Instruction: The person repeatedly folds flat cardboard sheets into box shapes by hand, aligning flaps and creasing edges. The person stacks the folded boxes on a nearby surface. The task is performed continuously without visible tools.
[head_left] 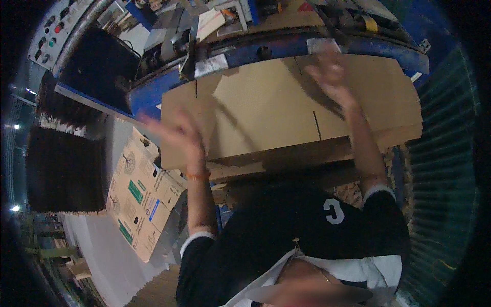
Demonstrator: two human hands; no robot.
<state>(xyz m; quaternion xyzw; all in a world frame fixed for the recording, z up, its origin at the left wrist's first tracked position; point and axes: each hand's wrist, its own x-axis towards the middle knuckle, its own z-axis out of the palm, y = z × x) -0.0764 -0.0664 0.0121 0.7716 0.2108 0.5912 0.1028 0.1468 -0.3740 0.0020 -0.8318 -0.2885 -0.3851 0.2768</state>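
A stack of flat brown cardboard sheets [255, 110] lies in front of me against a blue machine. Dark slots cut into the top sheet's edges. Over its left end is my left hand [179, 132], blurred by motion, fingers stretched out to the left and holding nothing. An orange band circles that wrist. Farther right, my right hand [330, 77] hovers above the stack's far edge with its fingers spread, also smeared. Its shadow falls on the top sheet. Whether either hand touches the cardboard I cannot tell.
The blue machine frame [240, 57] with rollers runs along the far side. A control panel [53, 33] with buttons stands at far left. Printed cardboard [143, 197] lies on the left beside a dark brush-like block [66, 169]. Green ribbed sheeting [442, 158] borders the right.
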